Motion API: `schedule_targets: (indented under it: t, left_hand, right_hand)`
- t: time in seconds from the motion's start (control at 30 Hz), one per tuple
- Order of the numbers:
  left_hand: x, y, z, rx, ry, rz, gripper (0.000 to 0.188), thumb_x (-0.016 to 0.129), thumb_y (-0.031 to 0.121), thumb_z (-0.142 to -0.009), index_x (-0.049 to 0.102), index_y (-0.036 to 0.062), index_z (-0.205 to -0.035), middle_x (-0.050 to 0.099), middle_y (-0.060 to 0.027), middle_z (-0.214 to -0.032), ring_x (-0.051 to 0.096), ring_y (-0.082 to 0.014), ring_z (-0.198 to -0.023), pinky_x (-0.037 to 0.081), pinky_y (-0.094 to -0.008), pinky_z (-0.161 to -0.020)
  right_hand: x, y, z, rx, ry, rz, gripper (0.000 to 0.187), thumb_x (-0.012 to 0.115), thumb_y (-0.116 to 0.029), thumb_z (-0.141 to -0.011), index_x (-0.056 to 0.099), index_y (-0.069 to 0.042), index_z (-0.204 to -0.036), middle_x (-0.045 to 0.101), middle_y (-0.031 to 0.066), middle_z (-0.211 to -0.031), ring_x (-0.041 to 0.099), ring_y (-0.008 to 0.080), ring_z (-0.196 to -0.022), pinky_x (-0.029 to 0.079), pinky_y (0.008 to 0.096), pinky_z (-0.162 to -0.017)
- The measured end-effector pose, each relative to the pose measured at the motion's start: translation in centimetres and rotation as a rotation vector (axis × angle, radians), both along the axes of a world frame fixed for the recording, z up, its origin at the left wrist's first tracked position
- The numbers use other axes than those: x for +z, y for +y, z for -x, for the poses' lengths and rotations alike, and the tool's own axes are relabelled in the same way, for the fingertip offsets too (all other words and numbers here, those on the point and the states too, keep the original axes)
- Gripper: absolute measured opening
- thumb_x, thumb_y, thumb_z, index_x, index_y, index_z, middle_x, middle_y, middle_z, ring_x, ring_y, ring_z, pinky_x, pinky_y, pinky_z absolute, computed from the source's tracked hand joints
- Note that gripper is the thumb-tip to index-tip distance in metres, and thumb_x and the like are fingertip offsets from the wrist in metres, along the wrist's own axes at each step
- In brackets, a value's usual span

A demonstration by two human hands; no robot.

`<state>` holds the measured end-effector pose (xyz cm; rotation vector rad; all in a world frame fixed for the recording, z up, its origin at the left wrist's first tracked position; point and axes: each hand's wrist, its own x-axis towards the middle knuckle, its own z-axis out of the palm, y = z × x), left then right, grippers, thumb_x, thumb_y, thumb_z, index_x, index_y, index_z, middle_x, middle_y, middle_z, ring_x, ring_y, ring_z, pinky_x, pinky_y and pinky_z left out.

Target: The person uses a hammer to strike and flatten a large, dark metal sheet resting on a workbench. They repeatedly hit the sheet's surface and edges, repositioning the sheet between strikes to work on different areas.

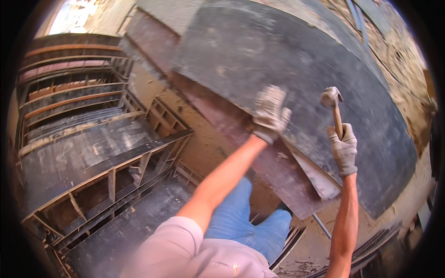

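My right hand (344,147), in a light work glove, is closed round the wooden handle of a claw hammer (332,98). The hammer stands head up over the right part of a large dark panel (296,60). My left hand (271,113), gloved too, is stretched out flat with its fingers pointing away from me. It is at the panel's near edge; whether it presses on the surface I cannot tell. Beneath the dark panel lie reddish-brown sheets (278,173), their near corners sticking out towards my legs.
Stacked timber-framed panels with dark faces (83,162) fill the left side, their ribs and edges jutting out. A thin pipe (322,226) lies on the ground near my feet. Sandy ground with debris (394,51) and blue pipes (358,18) show at the far right.
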<state>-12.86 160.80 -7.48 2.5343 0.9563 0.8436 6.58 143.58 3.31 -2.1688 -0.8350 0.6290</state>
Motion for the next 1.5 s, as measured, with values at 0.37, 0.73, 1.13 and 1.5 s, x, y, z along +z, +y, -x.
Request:
schedule_targets:
  t: [0.37, 0.73, 1.13, 1.5]
  left_hand:
    - [1.2, 38.1, 26.8, 0.508, 0.599, 0.452, 0.091, 0.035, 0.077, -0.094, 0.062, -0.0017, -0.131, 0.063, -0.0268, -0.13, 0.058, -0.0398, -0.125, 0.042, -0.0473, -0.107]
    - [6.7, 20.7, 33.4, 0.479, 0.036, 1.279, 0.072, 0.049, 0.062, -0.1, 0.065, -0.0052, -0.123, 0.07, -0.0051, -0.102, 0.06, -0.0109, -0.085, 0.049, -0.0285, -0.077]
    - [14.5, 11.5, 29.9, 0.806, -0.015, 1.069, 0.067, 0.06, 0.062, -0.094, 0.071, -0.0044, -0.096, 0.063, -0.0035, -0.081, 0.058, -0.014, -0.067, 0.054, -0.0329, -0.062]
    - [14.9, 10.6, 30.5, 0.958, 0.185, 0.953, 0.075, 0.054, 0.072, -0.092, 0.044, 0.007, -0.056, 0.03, 0.0054, -0.058, 0.027, -0.0119, -0.056, 0.023, -0.0349, -0.051]
  right_hand:
    - [2.7, -1.0, 15.0, 0.066, 0.365, 0.19, 0.016, 0.072, -0.011, -0.087, 0.059, -0.005, -0.096, 0.06, 0.0097, -0.069, 0.063, 0.0184, -0.064, 0.052, 0.0354, -0.059]
    - [6.9, -4.5, 12.6, 0.316, -0.307, 0.334, 0.041, 0.066, -0.046, -0.093, 0.056, -0.006, -0.097, 0.065, 0.017, -0.073, 0.068, 0.0369, -0.069, 0.053, 0.0459, -0.06]
    - [3.5, -4.9, 2.9, 0.237, -0.274, 0.405, 0.048, 0.048, -0.054, -0.102, 0.049, -0.008, -0.088, 0.053, 0.0086, -0.056, 0.057, 0.0222, -0.047, 0.044, 0.0382, -0.04]
    - [4.8, 0.2, 2.9, 0.184, -0.35, 0.542, 0.042, 0.047, -0.047, -0.104, 0.052, -0.009, -0.087, 0.052, 0.0028, -0.053, 0.047, 0.0164, -0.038, 0.039, 0.0359, -0.034]
